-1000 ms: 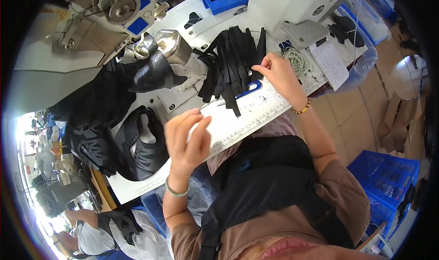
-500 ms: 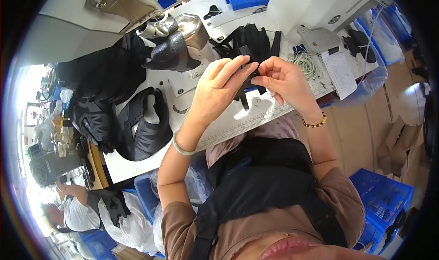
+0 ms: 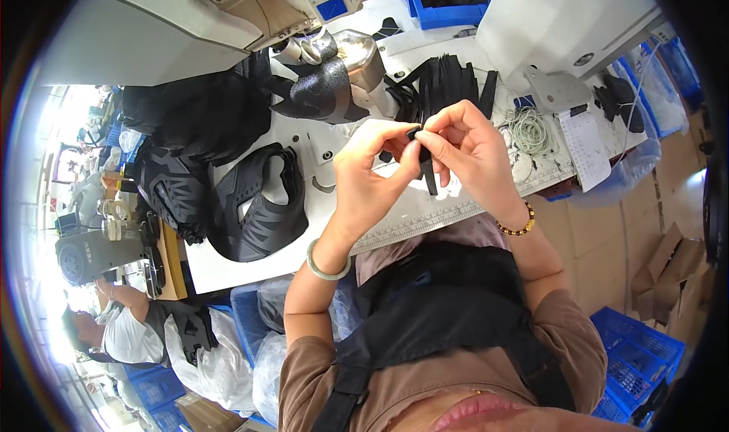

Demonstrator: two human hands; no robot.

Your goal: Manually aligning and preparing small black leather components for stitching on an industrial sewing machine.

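Observation:
Both hands meet above the white work table (image 3: 209, 269), pinching one narrow black strip (image 3: 430, 180) near its upper end. My left hand (image 3: 370, 162) holds it between thumb and forefinger. My right hand (image 3: 467, 155) grips it right beside, with the fingers curled. Part of the strip hangs below the fingertips toward the table; the held end is mostly hidden. Just beyond the hands lies a bundle of similar black strips (image 3: 449, 82). A dark curved shoe piece (image 3: 323, 94) sits on the metal post of a sewing machine (image 3: 357, 56), left of the bundle.
Dark shoe uppers (image 3: 262, 204) stand on the table's left, beside a stack of more uppers (image 3: 171, 193) and black material (image 3: 194, 117). A coil of pale cord (image 3: 531, 132) lies to the right. Blue crates (image 3: 638, 356) stand on the floor. Another person (image 3: 133, 333) sits at far left.
My left hand has closed its thumb and forefinger on the strip, where its fingers were stretched out before. The head view has shifted, so the table appears farther right.

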